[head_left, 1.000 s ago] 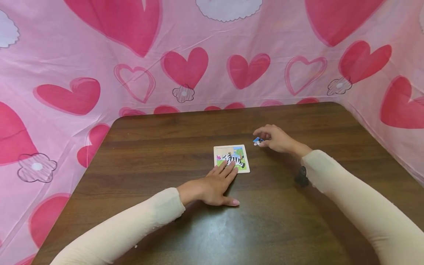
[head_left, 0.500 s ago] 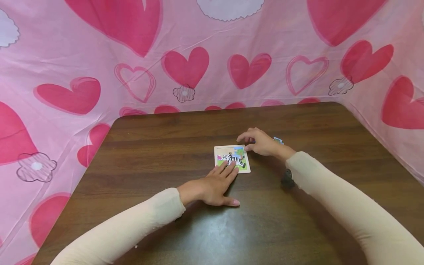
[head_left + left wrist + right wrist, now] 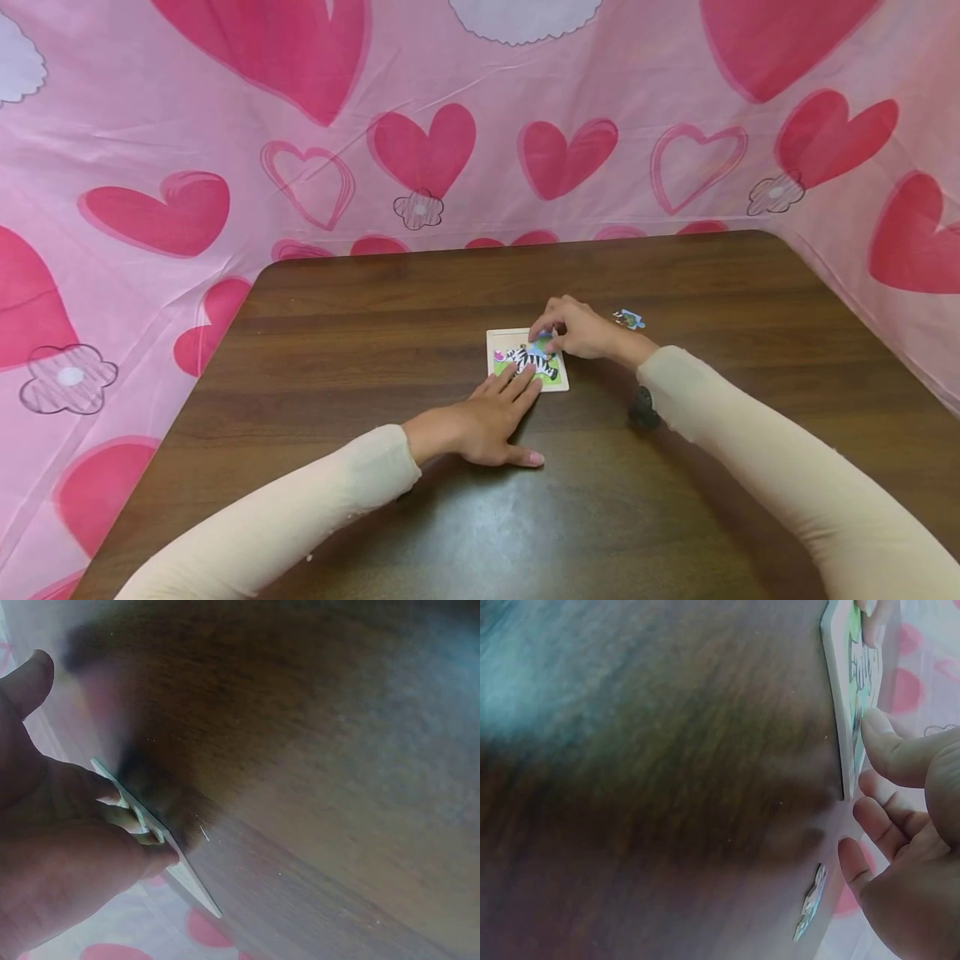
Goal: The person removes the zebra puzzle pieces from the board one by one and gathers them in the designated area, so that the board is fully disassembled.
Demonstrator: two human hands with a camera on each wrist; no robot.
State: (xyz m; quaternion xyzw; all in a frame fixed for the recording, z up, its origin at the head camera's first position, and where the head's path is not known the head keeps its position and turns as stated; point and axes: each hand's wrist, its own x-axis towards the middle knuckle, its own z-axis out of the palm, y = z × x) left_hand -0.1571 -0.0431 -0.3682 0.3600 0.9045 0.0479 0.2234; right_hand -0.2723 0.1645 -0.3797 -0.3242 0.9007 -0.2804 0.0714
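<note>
A square puzzle board (image 3: 491,340) with a pale rim and a zebra picture lies on the brown table. My left hand (image 3: 491,421) is spread flat, its fingertips resting on the board's near part and covering some of the picture. Over the board's upper right corner, my right hand (image 3: 583,328) pinches a small bluish puzzle piece (image 3: 540,344) between thumb and index finger. In the right wrist view the thumb (image 3: 877,724) comes right at the picture, while the other fingers curve beyond the edge. From the left wrist view, the board (image 3: 196,889) shows edge-on under the fingers.
Right of the board, behind the right hand, a loose blue and white puzzle piece (image 3: 630,318) lies on the table (image 3: 360,333). A pink cloth with hearts (image 3: 420,67) hangs around the table's far and side edges. A dark wrist device (image 3: 643,408) sits below the right sleeve.
My right hand has moved left with a puzzle piece, from the table beside the board to its upper right corner. The loose piece on the right has come into sight. The left hand stays put.
</note>
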